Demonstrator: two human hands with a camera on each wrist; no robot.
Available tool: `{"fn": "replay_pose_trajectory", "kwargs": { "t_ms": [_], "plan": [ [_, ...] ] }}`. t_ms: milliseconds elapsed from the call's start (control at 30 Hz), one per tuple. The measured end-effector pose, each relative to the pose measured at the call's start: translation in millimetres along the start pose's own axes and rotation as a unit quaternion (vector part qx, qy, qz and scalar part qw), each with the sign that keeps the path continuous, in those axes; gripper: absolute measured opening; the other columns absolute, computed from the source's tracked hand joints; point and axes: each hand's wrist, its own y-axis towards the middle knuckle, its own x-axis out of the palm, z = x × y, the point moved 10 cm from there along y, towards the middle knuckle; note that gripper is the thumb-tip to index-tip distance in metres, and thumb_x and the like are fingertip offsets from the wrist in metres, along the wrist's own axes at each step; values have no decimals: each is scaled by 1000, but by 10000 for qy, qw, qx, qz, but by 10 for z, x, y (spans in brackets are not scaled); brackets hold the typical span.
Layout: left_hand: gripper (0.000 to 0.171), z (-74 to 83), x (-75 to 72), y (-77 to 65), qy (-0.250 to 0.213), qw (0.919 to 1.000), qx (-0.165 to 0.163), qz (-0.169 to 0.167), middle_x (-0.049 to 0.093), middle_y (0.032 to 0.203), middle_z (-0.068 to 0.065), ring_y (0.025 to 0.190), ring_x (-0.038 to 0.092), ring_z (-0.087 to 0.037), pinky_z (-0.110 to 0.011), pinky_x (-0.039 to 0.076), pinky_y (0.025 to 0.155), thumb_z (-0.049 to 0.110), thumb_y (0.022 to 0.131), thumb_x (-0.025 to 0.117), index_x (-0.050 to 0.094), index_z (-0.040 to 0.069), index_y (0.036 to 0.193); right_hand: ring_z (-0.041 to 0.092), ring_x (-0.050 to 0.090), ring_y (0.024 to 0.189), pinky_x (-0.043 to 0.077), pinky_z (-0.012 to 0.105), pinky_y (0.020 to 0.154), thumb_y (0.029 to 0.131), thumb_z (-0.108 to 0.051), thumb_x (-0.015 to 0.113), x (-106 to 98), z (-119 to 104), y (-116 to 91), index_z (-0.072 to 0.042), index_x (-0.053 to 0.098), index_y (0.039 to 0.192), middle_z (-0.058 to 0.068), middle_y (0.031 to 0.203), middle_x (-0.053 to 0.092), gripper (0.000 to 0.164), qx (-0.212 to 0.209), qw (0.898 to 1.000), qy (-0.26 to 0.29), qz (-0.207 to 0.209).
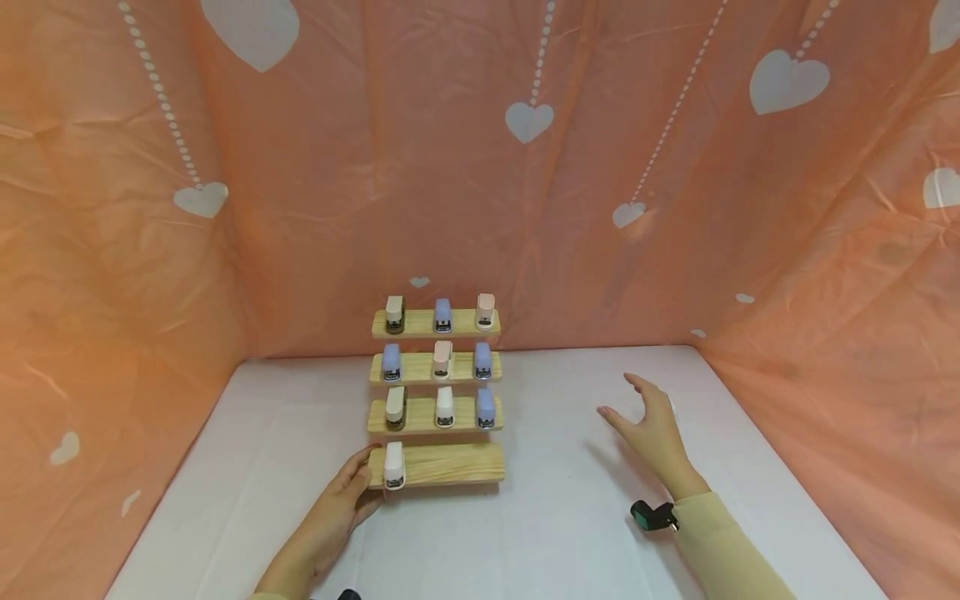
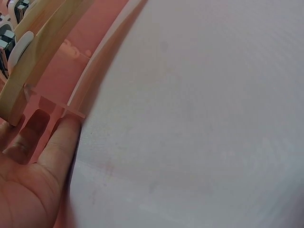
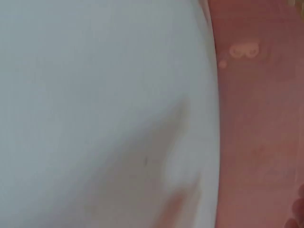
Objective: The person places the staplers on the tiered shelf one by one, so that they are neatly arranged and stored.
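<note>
A tiered rack with wooden shelves (image 1: 457,467) stands on the white table, carrying small staplers. At the left end of the lowest shelf, my left hand (image 1: 337,508) grips the rack, beside a white stapler (image 1: 394,465). In the left wrist view its fingers (image 2: 59,147) reach along the clear side support (image 2: 57,102) under the wood. To the right of the rack, my right hand (image 1: 651,433) is raised over the table, thumb and fingers spread apart with nothing between them. Only blurred fingertips (image 3: 299,209) show at the right wrist view's lower right edge.
The upper three shelves each hold staplers in a row, such as a pink stapler (image 1: 486,311), a lavender stapler (image 1: 486,407) and a cream stapler (image 1: 395,407). An orange cloth (image 1: 450,208) with white hearts encloses the table (image 1: 555,533) at the back and sides.
</note>
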Motion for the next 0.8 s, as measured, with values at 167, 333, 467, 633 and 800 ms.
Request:
{"fn": "replay_pose_trajectory", "kwargs": {
  "t_ms": [167, 333, 467, 633, 800],
  "plan": [
    [47, -19, -7, 12, -18, 10000, -15, -10, 14, 155, -27, 138, 26, -43, -48, 36, 108, 19, 107, 26, 20, 10, 153, 44, 38, 123, 36, 60, 100, 81, -41, 78, -52, 221, 43, -2, 45, 139, 23, 138, 46, 78, 226, 9995, -190, 88],
    [47, -42, -22, 26, -23, 9999, -84, 65, 15, 156, -25, 138, 28, -42, -46, 37, 108, 20, 107, 27, 22, 12, 153, 47, 32, 127, 25, 63, 103, 82, -42, 77, -92, 351, 44, 0, 45, 138, 26, 139, 44, 78, 335, 9985, -424, 117],
    [47, -43, -19, 21, -44, 9999, -79, 64, 15, 156, -26, 138, 28, -43, -47, 37, 108, 20, 107, 27, 21, 11, 153, 51, 23, 131, 16, 67, 103, 83, -44, 75, -115, 434, 31, 2, 41, 140, 30, 144, 34, 81, 510, 9967, -626, 65],
    [47, -29, -13, 12, -90, 10000, -23, 28, 15, 156, -26, 138, 27, -42, -47, 36, 108, 19, 107, 27, 21, 11, 153, 52, 10, 136, 9, 70, 107, 85, -50, 70, -103, 587, 10, 2, 31, 146, 33, 150, 19, 89, 1041, 9927, -574, -197],
    [46, -25, -10, 16, -176, 9998, 21, -4, 16, 155, -25, 138, 27, -41, -46, 36, 108, 19, 107, 27, 23, 12, 153, 55, 10, 135, 8, 71, 106, 87, -54, 66, -62, 730, -11, 3, 24, 148, 35, 150, 17, 94, 1421, 9867, -636, -471]
  ]
}}
